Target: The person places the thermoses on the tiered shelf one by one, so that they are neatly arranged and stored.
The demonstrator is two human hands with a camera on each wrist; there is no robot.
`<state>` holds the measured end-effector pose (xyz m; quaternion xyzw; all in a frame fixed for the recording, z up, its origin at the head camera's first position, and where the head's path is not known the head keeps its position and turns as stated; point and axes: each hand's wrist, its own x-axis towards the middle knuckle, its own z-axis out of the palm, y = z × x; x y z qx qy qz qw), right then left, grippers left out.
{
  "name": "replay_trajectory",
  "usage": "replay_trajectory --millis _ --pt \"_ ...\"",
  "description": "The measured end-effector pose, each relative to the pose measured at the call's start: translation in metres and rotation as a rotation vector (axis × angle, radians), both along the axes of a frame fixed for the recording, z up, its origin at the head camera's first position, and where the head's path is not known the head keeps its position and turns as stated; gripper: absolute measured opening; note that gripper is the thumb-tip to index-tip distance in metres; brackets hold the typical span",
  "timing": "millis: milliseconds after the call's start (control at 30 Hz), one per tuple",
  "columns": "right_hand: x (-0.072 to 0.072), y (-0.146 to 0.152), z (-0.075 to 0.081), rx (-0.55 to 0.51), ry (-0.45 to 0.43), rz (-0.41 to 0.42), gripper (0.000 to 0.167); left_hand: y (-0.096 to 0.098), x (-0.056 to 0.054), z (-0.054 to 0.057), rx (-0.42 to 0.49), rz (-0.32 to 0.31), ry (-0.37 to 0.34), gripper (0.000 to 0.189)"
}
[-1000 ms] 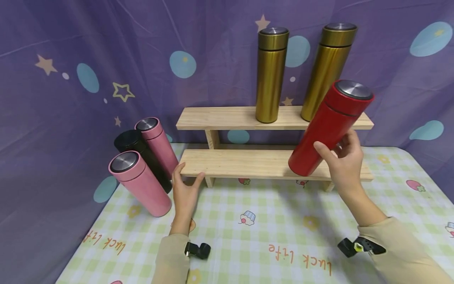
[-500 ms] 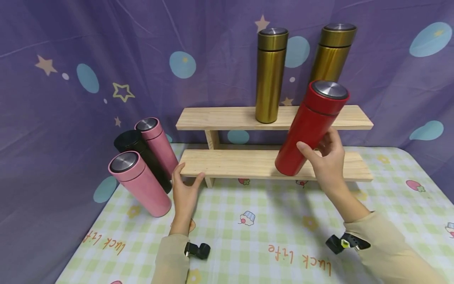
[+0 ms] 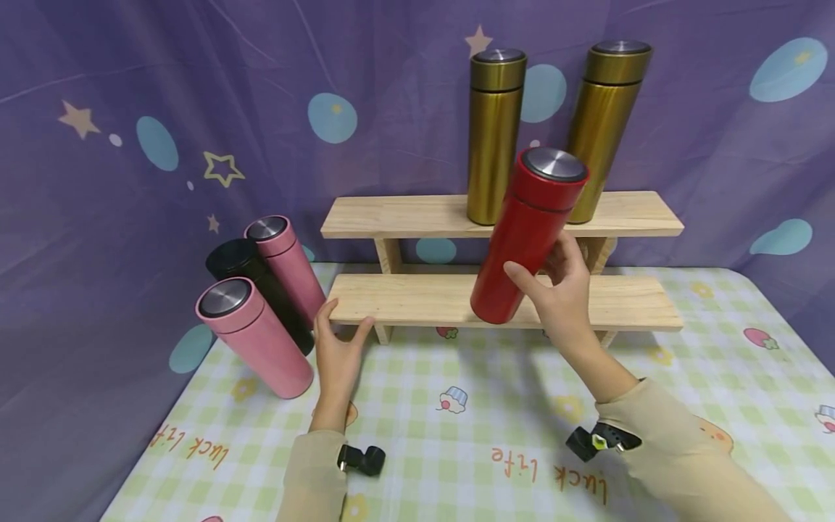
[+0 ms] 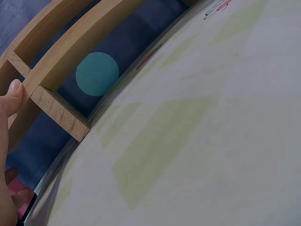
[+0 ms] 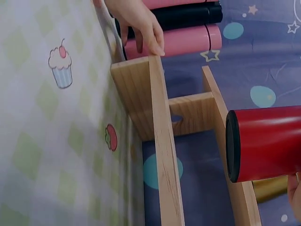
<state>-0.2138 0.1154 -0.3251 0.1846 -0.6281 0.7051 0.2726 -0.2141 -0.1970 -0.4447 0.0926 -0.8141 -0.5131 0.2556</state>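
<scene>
The right hand [image 3: 562, 297] grasps a smooth, glossy red flask [image 3: 525, 235] in front of the wooden rack [image 3: 404, 297], not yet set down; the left hand [image 3: 337, 355] grips the rack's left front corner; two metallic gold cylinders [image 3: 493, 138] already stand on its grained upper board; left of it, two pink flasks [image 3: 264, 344] and a black one [image 3: 277, 304] occupy the checked tabletop [image 3: 424, 449], unshelved.

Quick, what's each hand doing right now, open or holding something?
Left hand: open, touching the lower shelf.
Right hand: closed, holding the red bottle.
</scene>
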Motion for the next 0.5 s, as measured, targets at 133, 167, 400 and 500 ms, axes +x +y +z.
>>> replay_trajectory --millis 133,167,400,500 --pt "-0.002 -0.008 -0.001 0.017 0.002 0.01 0.055 0.001 0.0 0.0 -0.001 -0.001 0.002 0.076" --pt "-0.003 -0.01 -0.001 0.022 0.001 0.012 0.055 0.001 0.0 0.0 -0.001 -0.001 0.001 0.077" --pt "-0.004 -0.023 0.001 0.038 -0.024 0.038 0.058 0.0 -0.001 0.0 -0.006 0.004 0.001 0.077" --pt "-0.004 -0.028 0.002 0.047 -0.029 0.045 0.059 0.0 -0.001 -0.001 -0.005 0.002 0.0 0.077"
